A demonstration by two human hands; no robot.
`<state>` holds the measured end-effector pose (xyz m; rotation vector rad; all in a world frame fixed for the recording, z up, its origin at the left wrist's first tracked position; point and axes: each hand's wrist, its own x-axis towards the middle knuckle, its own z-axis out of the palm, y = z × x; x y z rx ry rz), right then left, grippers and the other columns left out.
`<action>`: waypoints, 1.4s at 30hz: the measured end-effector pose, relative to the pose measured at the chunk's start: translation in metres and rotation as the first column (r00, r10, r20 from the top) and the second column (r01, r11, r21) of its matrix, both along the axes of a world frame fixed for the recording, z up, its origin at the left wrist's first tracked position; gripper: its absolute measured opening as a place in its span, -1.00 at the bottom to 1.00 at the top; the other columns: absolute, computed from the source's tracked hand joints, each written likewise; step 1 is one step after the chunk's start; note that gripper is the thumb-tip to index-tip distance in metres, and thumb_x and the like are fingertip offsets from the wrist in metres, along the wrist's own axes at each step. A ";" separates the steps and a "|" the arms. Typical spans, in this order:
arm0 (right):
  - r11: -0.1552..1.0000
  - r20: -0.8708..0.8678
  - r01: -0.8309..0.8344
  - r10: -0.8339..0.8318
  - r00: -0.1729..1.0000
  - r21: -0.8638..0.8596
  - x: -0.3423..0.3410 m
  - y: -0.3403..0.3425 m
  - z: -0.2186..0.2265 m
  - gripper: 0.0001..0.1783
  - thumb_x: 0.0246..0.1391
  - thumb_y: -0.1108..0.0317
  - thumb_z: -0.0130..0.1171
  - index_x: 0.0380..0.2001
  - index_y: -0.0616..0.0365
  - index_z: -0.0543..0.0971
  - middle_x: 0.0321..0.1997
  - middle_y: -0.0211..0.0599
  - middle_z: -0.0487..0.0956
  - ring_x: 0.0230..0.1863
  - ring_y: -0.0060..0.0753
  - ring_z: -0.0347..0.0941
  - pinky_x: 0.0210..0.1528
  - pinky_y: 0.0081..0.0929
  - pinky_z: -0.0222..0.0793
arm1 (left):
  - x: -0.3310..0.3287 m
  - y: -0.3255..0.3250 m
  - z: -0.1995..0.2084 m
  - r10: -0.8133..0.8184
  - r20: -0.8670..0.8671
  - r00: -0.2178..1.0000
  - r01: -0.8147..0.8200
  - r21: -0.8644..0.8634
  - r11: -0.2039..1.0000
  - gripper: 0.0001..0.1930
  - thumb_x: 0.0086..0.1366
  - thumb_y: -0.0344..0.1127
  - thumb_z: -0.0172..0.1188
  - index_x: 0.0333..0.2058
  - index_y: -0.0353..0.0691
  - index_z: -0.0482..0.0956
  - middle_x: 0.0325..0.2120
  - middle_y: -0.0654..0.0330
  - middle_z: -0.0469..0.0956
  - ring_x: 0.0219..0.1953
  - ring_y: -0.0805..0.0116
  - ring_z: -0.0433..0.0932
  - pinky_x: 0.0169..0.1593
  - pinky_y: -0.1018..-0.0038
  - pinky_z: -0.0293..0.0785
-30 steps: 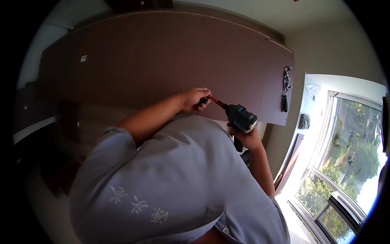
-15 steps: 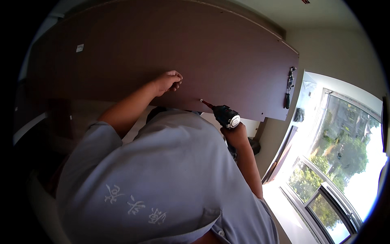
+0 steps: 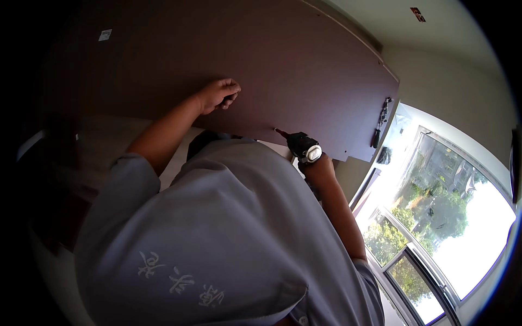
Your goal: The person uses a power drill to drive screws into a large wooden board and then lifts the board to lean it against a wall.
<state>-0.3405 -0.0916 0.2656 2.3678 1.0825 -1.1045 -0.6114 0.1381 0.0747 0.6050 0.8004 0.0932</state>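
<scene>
A large dark brown board (image 3: 283,70) lies before me. My left hand (image 3: 218,95) is over it, fingers curled in with thumb and fingertips together. What the fingers hold, if anything, is too small to make out. Closer to the near edge, my right hand (image 3: 319,169) grips a dark cordless drill (image 3: 299,142) by its handle, which the hand mostly hides. The drill's reddish bit points forward and left, with its tip at the board's surface near that edge. Whether the tip touches the board cannot be told.
At the board's right end lie a screwdriver (image 3: 376,138) and a row of small metal pieces (image 3: 385,111). A white label (image 3: 105,35) sticks to its far left part. A bright window (image 3: 435,190) and a pale wall (image 3: 451,81) stand to the right.
The view has shifted and tilted. The drill stands more upright, its bit looking shorter, and its tip is a little to the right along the board. My left hand stays curled.
</scene>
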 end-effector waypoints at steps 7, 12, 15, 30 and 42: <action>0.998 -0.014 -0.051 0.050 0.999 -0.049 0.008 -0.002 -0.015 -0.48 0.01 0.17 0.36 0.08 0.03 0.62 -0.06 -0.02 0.72 0.01 0.08 0.64 0.10 -0.10 0.54 | -0.007 -0.003 -0.006 -0.004 0.099 0.995 0.001 0.028 1.000 -0.90 0.48 -0.28 0.19 -0.21 -0.11 0.49 -0.45 0.35 0.41 -0.49 0.59 0.35 -0.46 0.61 0.30; 0.995 -0.001 -0.027 0.027 1.000 -0.092 -0.012 0.021 0.010 -0.46 0.01 0.11 0.37 0.09 0.01 0.62 -0.05 -0.06 0.72 0.01 0.05 0.65 0.11 -0.12 0.54 | -0.006 -0.007 -0.006 -0.030 0.086 0.996 0.026 0.059 0.998 -0.87 0.48 -0.28 0.21 -0.14 -0.19 0.57 -0.45 0.36 0.40 -0.49 0.61 0.35 -0.46 0.61 0.28; 0.998 0.016 -0.049 0.049 0.999 -0.042 -0.014 0.018 0.012 -0.47 0.02 0.09 0.35 0.08 -0.01 0.63 -0.06 -0.06 0.72 0.01 0.04 0.65 0.10 -0.11 0.55 | -0.003 -0.006 0.000 -0.039 0.050 0.998 0.036 0.066 0.997 -0.84 0.48 -0.27 0.21 -0.10 -0.21 0.59 -0.46 0.37 0.39 -0.51 0.62 0.33 -0.46 0.60 0.26; 0.996 0.034 -0.082 0.084 0.996 -0.047 -0.020 0.022 0.018 -0.50 0.05 0.10 0.31 0.09 -0.08 0.64 -0.07 -0.09 0.73 0.01 0.03 0.65 0.05 -0.11 0.55 | 0.003 -0.012 0.001 0.007 -0.034 0.999 -0.003 0.118 0.993 -0.76 0.53 -0.20 0.15 -0.06 -0.26 0.58 -0.50 0.39 0.37 -0.56 0.64 0.27 -0.49 0.59 0.19; 0.999 0.031 -0.037 0.037 0.999 0.017 -0.007 0.004 0.010 -0.54 -0.05 0.28 0.35 -0.01 0.04 0.65 -0.09 0.00 0.71 -0.01 0.12 0.64 0.04 -0.06 0.55 | 0.004 -0.013 0.004 -0.012 0.006 1.000 0.011 0.115 0.993 -0.77 0.50 -0.23 0.18 -0.01 -0.25 0.59 -0.46 0.38 0.38 -0.51 0.63 0.32 -0.45 0.61 0.23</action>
